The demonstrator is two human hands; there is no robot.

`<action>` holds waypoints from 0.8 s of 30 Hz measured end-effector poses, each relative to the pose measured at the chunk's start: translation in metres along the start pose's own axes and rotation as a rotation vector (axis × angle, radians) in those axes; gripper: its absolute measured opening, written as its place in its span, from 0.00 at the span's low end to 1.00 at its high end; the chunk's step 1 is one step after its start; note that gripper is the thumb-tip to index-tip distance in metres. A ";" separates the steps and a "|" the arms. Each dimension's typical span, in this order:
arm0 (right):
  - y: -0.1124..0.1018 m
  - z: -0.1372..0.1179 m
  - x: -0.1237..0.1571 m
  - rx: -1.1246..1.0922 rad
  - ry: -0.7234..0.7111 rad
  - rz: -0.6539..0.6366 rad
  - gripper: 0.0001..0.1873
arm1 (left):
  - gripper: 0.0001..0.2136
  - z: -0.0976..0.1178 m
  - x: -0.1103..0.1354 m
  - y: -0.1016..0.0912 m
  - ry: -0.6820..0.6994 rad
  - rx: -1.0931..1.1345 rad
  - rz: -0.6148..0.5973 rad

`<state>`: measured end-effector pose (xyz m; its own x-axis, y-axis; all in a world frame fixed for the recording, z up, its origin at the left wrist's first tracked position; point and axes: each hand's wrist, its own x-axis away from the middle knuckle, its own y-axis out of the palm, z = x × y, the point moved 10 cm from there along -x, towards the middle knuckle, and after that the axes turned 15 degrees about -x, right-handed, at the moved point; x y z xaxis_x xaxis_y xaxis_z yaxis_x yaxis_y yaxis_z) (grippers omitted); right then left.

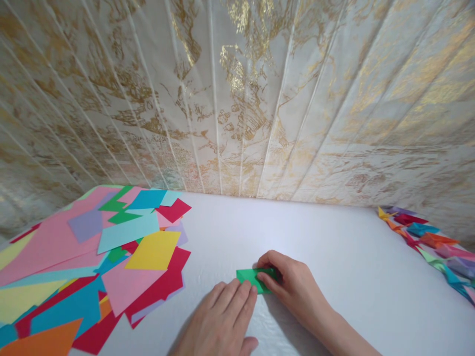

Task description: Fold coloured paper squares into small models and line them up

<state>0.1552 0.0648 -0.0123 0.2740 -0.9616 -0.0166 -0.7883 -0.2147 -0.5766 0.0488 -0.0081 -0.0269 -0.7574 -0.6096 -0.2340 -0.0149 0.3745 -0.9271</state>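
A small green piece of folded paper (244, 274) lies on the white tabletop in front of me, with a straight upper edge and a pointed left corner. My left hand (226, 311) lies flat over its lower left part, the fingers stretched out and the fingertips resting on the paper. At the paper's right end, my right hand (287, 279) pinches it between thumb and bent fingers. The right hand's fingers hide that end of the paper.
Many loose coloured sheets, among them a yellow piece (154, 250) and a pink piece (129, 287), overlap on the left of the white table (282, 222). Several folded paper figures (438, 241) stand in rows at the right edge. A gold-patterned curtain (237, 99) hangs behind.
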 end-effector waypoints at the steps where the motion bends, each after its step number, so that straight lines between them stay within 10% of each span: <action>1: 0.000 0.000 0.000 0.013 -0.005 0.001 0.07 | 0.26 0.000 0.000 0.000 0.000 -0.001 -0.005; 24: 0.003 -0.004 -0.004 0.111 -0.059 0.017 0.08 | 0.26 0.003 -0.003 0.003 0.010 0.008 -0.092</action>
<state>0.1500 0.0670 -0.0110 0.2957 -0.9525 -0.0733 -0.7279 -0.1749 -0.6630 0.0527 -0.0073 -0.0303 -0.7592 -0.6344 -0.1450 -0.0795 0.3116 -0.9469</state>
